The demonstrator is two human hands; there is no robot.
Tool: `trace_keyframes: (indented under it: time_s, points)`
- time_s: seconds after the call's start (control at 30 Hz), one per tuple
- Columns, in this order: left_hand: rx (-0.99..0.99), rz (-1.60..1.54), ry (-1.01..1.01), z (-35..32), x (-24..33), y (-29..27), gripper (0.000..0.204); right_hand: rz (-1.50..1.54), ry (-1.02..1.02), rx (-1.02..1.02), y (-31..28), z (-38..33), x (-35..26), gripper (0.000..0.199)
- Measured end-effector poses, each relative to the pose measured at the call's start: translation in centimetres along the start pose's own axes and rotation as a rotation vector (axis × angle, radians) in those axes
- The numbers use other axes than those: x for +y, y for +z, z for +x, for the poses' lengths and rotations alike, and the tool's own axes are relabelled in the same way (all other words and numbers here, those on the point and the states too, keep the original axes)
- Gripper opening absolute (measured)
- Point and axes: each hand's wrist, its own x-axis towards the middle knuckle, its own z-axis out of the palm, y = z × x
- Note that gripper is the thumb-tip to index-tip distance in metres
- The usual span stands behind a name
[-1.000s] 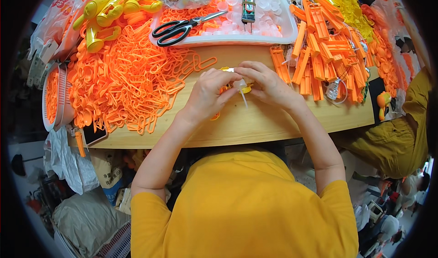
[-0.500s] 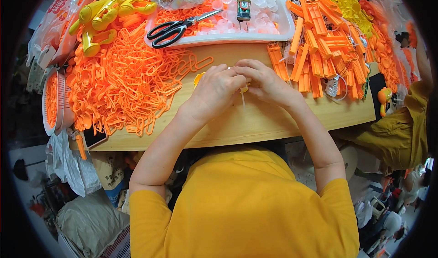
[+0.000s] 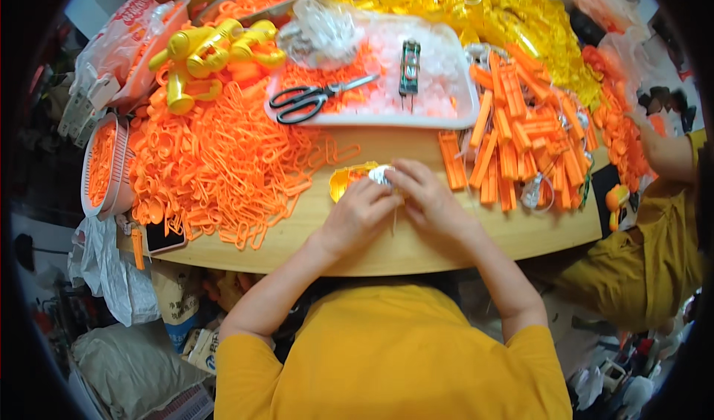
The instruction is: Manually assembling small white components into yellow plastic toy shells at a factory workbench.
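Observation:
On the wooden table in front of me, my left hand [image 3: 358, 215] is closed around the near side of a yellow plastic shell [image 3: 339, 185]. Something orange shows inside the shell. A silvery-white round piece [image 3: 380, 174] sits at its right end. The bent fingers of my right hand [image 3: 428, 201] press together against this piece. My palms and fingers hide the near part of the shell. A thin pale strand hangs below, between the hands.
Orange plastic clips [image 3: 245, 160] are heaped at left, with yellow toy-like parts [image 3: 197, 56] behind. Black-handled scissors [image 3: 301, 102] and a small circuit unit [image 3: 409, 67] lie on a white tray [image 3: 357, 119]. Orange battery-box-like strips [image 3: 513, 137] pile up at right. Another person's arm [image 3: 662, 149] is at far right.
The whole view has shifted, so the table and hands sit lower in it. My hands have parted slightly, and more of the yellow shell and the silvery-white piece now shows.

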Motion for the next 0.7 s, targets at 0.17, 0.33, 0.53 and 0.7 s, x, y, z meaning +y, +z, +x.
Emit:
trace_keyframes:
  time_s: [0.17,0.33,0.53,0.7]
  points:
    - [0.147,0.025,-0.074,-1.0,0.9,-0.3,0.039,-0.031,0.007,-0.015,-0.4,-0.1,-1.3,0.064]
    - [0.106,0.113,-0.097,-1.0,0.9,-0.4,0.035,0.002,0.001,-0.066,-0.8,0.2,-1.0,0.069]
    - [0.062,0.161,-0.129,-0.8,0.9,0.0,0.029,-0.058,0.003,-0.259,-2.9,1.8,-0.6,0.062]
    - [0.014,0.188,-0.161,-0.6,0.9,0.3,0.031,-0.049,0.008,-0.556,-7.4,6.1,-1.7,0.055]
